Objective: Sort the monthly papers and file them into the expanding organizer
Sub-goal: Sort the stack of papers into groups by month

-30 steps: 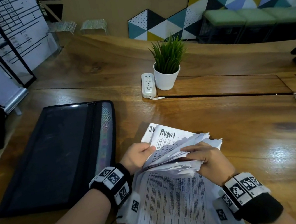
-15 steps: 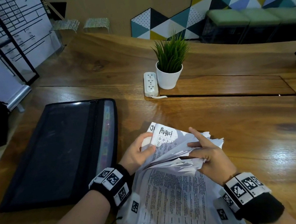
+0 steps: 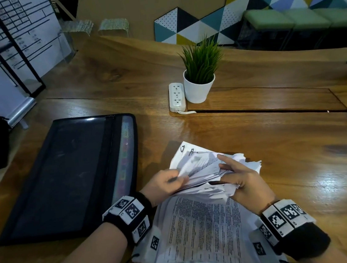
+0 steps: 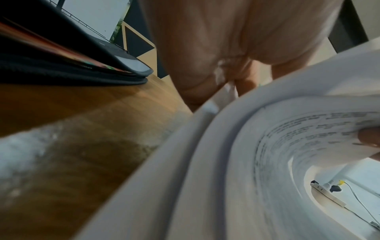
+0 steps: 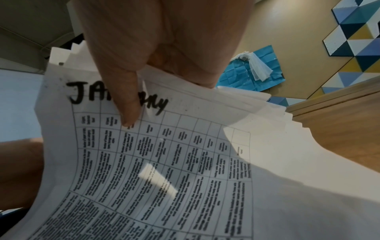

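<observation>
Head view: the stack of papers point(image 3: 204, 222) is held at the near desk point(image 3: 282, 161) edge, long axis running away from the person, far ends fanned upward. The left hand point(image 3: 164, 185) grips the fanned sheets' left edge; the right hand point(image 3: 240, 180) grips their right side, fingers curled. The black organizer point(image 3: 68, 176) lies flat at the near left, coloured tabs showing along its right side.

Left wrist view: curled sheets are seen beside the organizer point(image 4: 68, 65).

Right wrist view: a gridded sheet point(image 5: 164, 162) marked in handwriting is pinned under the thumb point(image 5: 127, 104).
</observation>
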Demonstrator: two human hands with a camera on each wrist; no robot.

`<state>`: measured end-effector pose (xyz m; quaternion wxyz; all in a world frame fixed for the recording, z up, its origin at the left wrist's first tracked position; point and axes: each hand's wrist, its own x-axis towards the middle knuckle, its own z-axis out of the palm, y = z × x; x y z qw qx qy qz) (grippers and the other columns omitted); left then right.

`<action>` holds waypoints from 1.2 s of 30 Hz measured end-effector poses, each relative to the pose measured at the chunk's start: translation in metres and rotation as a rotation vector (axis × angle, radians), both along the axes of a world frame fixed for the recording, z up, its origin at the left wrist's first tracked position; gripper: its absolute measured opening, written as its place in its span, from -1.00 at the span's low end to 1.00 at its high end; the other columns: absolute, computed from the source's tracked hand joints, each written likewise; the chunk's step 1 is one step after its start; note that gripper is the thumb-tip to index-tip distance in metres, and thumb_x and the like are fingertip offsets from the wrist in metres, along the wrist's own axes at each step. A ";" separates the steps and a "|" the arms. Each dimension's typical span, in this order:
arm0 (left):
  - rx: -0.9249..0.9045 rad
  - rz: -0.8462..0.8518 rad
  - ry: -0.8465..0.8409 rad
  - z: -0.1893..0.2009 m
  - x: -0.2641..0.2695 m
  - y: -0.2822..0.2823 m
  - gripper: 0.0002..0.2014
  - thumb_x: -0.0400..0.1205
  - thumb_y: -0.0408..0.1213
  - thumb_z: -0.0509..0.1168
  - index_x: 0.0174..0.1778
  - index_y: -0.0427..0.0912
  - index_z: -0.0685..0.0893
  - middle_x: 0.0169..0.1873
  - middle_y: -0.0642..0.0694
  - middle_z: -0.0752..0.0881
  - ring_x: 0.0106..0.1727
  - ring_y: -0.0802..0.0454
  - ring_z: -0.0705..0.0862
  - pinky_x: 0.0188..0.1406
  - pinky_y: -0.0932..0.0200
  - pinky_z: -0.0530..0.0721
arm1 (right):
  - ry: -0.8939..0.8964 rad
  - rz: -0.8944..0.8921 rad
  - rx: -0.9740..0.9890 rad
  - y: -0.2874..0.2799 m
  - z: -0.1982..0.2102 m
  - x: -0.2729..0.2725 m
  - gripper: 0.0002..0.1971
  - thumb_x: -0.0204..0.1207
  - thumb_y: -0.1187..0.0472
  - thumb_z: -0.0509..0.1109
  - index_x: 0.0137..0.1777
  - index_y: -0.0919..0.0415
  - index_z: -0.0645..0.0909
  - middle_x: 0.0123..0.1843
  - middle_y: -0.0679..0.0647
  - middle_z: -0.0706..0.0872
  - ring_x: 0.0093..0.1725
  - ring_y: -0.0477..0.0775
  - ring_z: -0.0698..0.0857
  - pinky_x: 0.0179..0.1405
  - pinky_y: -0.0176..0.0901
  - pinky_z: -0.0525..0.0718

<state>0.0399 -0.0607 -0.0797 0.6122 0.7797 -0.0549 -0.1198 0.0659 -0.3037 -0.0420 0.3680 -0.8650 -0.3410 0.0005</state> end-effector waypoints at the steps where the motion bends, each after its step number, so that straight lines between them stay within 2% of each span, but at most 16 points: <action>1: 0.018 0.045 -0.026 -0.001 0.000 0.001 -0.56 0.53 0.10 0.26 -0.48 -0.19 0.50 -0.49 -0.02 0.44 -0.41 0.12 0.40 -0.37 0.17 0.30 | 0.001 0.006 0.015 0.000 0.000 0.000 -0.62 0.23 0.49 0.47 -0.09 0.00 0.78 0.40 -0.10 0.41 0.32 -0.41 0.44 0.22 -0.60 0.43; 3: 0.045 0.107 -0.048 -0.005 0.002 0.001 -0.57 0.51 0.09 0.23 -0.51 -0.15 0.37 -0.51 -0.03 0.33 -0.46 0.15 0.30 -0.42 0.15 0.23 | 0.023 -0.013 0.017 0.000 0.000 -0.001 -0.62 0.22 0.48 0.47 -0.07 0.01 0.79 0.31 -0.17 0.48 0.31 -0.39 0.49 0.20 -0.61 0.43; 5: 0.039 0.155 -0.032 -0.003 0.004 0.000 -0.63 0.53 -0.04 0.23 -0.51 -0.10 0.31 -0.53 -0.02 0.29 -0.50 0.19 0.26 -0.45 0.16 0.20 | 0.023 -0.035 -0.009 -0.001 -0.002 -0.001 -0.57 0.21 0.48 0.51 -0.01 -0.02 0.78 0.20 -0.18 0.59 0.24 -0.24 0.55 0.19 -0.42 0.50; 10: 0.014 0.183 -0.026 -0.006 0.005 -0.001 -0.63 0.52 -0.06 0.26 -0.51 -0.10 0.32 -0.53 0.00 0.31 -0.49 0.19 0.27 -0.45 0.18 0.22 | -0.007 -0.038 -0.024 -0.002 -0.003 0.000 -0.60 0.21 0.38 0.51 0.00 -0.05 0.77 0.10 -0.18 0.67 0.13 -0.24 0.56 0.13 -0.26 0.57; 12: 0.011 0.182 -0.076 -0.009 0.005 0.001 -0.57 0.50 0.00 0.29 -0.54 -0.22 0.38 -0.51 -0.07 0.37 -0.44 0.13 0.36 -0.39 0.17 0.29 | -0.020 -0.039 -0.039 -0.002 -0.002 -0.001 -0.63 0.22 0.37 0.53 -0.01 -0.03 0.78 0.08 -0.20 0.68 0.12 -0.25 0.56 0.11 -0.22 0.59; 14: 0.024 0.209 -0.111 -0.012 0.005 0.003 -0.63 0.48 -0.02 0.32 -0.51 -0.24 0.62 -0.37 -0.08 0.61 -0.29 0.09 0.59 -0.24 0.21 0.49 | -0.036 -0.037 -0.042 -0.001 -0.001 0.000 -0.66 0.23 0.36 0.53 -0.02 0.00 0.79 0.06 -0.21 0.68 0.10 -0.26 0.56 0.09 -0.22 0.60; 16: 0.014 0.249 -0.142 -0.007 0.003 0.003 -0.83 0.45 -0.12 0.37 -0.34 -0.11 0.80 -0.10 0.02 0.76 -0.06 0.17 0.72 -0.07 0.28 0.61 | -0.030 -0.038 -0.034 -0.001 -0.001 0.000 -0.64 0.21 0.41 0.50 -0.03 0.04 0.80 0.04 -0.19 0.67 0.08 -0.24 0.57 0.06 -0.26 0.61; 18: -0.021 0.272 -0.172 -0.003 -0.001 0.002 -0.90 0.41 -0.21 0.43 -0.29 -0.10 0.84 0.03 0.04 0.78 0.03 0.15 0.74 -0.01 0.26 0.66 | -0.014 -0.036 -0.028 0.000 -0.001 0.001 -0.61 0.18 0.44 0.45 -0.05 0.05 0.80 0.07 -0.17 0.65 0.08 -0.29 0.57 0.02 -0.40 0.58; 21: -0.053 0.231 -0.205 0.000 -0.005 0.001 -0.89 0.38 -0.27 0.48 -0.35 -0.25 0.85 0.07 0.05 0.79 0.04 0.02 0.78 -0.06 0.12 0.69 | 0.023 -0.019 -0.046 0.001 0.005 0.003 -0.56 0.17 0.53 0.45 -0.06 0.02 0.80 0.26 -0.15 0.55 0.05 -0.49 0.54 -0.03 -0.61 0.51; 24: -0.073 0.186 -0.204 0.004 -0.007 -0.001 -0.93 0.36 -0.38 0.47 -0.42 -0.28 0.82 0.04 0.02 0.80 0.01 -0.09 0.78 -0.13 0.07 0.68 | 0.026 0.046 -0.086 0.002 0.013 0.009 -0.47 0.11 0.62 0.43 -0.07 0.01 0.79 0.43 -0.18 0.40 -0.04 -0.47 0.58 -0.04 -0.67 0.47; 25: -0.071 0.193 -0.205 0.006 -0.008 -0.002 -0.91 0.36 -0.43 0.45 -0.45 -0.24 0.81 0.02 0.01 0.81 0.00 -0.11 0.78 -0.14 0.11 0.66 | 0.028 0.065 -0.101 0.003 0.016 0.011 -0.43 0.11 0.64 0.42 -0.06 -0.04 0.79 0.45 -0.26 0.34 -0.02 -0.49 0.57 -0.06 -0.67 0.47; 27: -0.096 0.206 -0.194 0.009 -0.009 -0.003 -0.89 0.38 -0.44 0.41 -0.46 -0.29 0.80 -0.03 -0.05 0.82 -0.02 -0.16 0.78 -0.17 0.08 0.66 | 0.038 0.107 -0.117 0.003 0.021 0.016 -0.42 0.16 0.61 0.46 -0.01 -0.09 0.77 0.46 -0.35 0.26 0.18 -0.56 0.49 -0.02 -0.58 0.53; 29: -0.147 0.241 -0.176 0.011 -0.010 -0.003 -0.83 0.37 -0.33 0.41 -0.38 -0.40 0.80 -0.02 -0.05 0.83 -0.04 -0.18 0.79 -0.19 -0.01 0.69 | 0.052 0.150 -0.144 0.002 0.023 0.023 -0.57 0.25 0.49 0.54 0.01 -0.03 0.77 0.48 -0.31 0.23 0.39 -0.42 0.38 0.20 -0.34 0.56; 31: -0.232 0.303 -0.120 0.016 -0.012 -0.005 -0.78 0.33 -0.28 0.44 -0.24 -0.38 0.83 -0.01 -0.04 0.83 -0.02 -0.09 0.79 -0.10 0.06 0.70 | 0.112 0.178 -0.199 0.001 0.024 0.032 -0.62 0.29 0.38 0.57 0.07 0.01 0.76 0.51 -0.25 0.22 0.47 -0.27 0.34 0.34 -0.16 0.53; 34: -0.391 0.356 0.006 0.026 -0.014 -0.006 -0.82 0.43 -0.58 0.40 -0.07 -0.48 0.78 -0.04 -0.21 0.82 -0.03 -0.11 0.79 -0.04 0.12 0.72 | 0.196 0.207 -0.285 0.000 0.029 0.043 -0.52 0.28 0.40 0.55 0.16 -0.06 0.71 0.54 -0.20 0.31 0.49 -0.25 0.36 0.34 -0.13 0.55; 36: -0.455 0.359 0.060 0.031 -0.015 -0.004 -0.79 0.48 -0.66 0.33 -0.03 -0.48 0.77 -0.05 -0.30 0.81 -0.04 -0.18 0.79 -0.03 0.08 0.73 | 0.203 0.225 -0.279 0.000 0.036 0.046 -0.51 0.29 0.40 0.55 0.17 -0.07 0.70 0.48 -0.20 0.44 0.44 -0.28 0.43 0.31 -0.28 0.55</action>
